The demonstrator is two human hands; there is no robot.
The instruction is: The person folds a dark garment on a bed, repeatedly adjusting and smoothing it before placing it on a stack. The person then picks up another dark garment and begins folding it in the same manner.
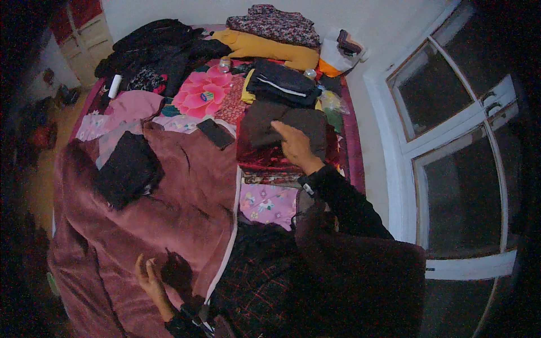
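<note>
My right hand (297,145) lies over a folded brown cloth (270,118) on top of a stack of folded fabrics, the dark red one (258,156) just beneath it. Over the mauve blanket (190,219), at the lower left, my left hand (153,285) is raised with fingers apart and nothing in it. A folded black garment (129,171) rests on that blanket's upper left part. Near the blanket's top edge lies a dark smartphone (216,133). Behind the brown cloth sit folded dark clothes (281,82) with a white stripe.
A heap of black clothing (156,46) fills the back left. Mustard (270,48) and patterned garments (274,23) lie at the back, beside a white and orange bag (336,57). A white cylinder (114,86) stands at the left edge. A window (460,190) borders the right.
</note>
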